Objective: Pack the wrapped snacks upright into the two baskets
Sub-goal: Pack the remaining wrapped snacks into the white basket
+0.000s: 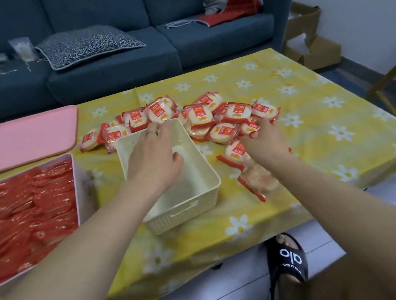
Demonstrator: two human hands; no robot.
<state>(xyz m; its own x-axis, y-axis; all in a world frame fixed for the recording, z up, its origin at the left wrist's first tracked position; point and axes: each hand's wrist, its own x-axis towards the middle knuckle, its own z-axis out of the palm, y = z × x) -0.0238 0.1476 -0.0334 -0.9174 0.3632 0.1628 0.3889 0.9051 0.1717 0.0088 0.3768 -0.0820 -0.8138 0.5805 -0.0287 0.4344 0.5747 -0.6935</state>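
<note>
so the loose heap of red-and-white wrapped round snacks [203, 119] lay flat just beyond and right of the empty cream woven-plastic basket [202, 174], right hand [263, 138] nearer and already grasping one, left hand [155, 155] relaxed over the basket, holding nothing.

we note a yellow cloth [297, 91] with white daisies, a cream woven-texture basket [198, 200], red-and-white snack wrappers [225, 132], red packets filling a white basket [79, 190], a pink lid [19, 140], a dark teal sofa [110, 68], and a black-and-white herringbone cushion [87, 44].
</note>
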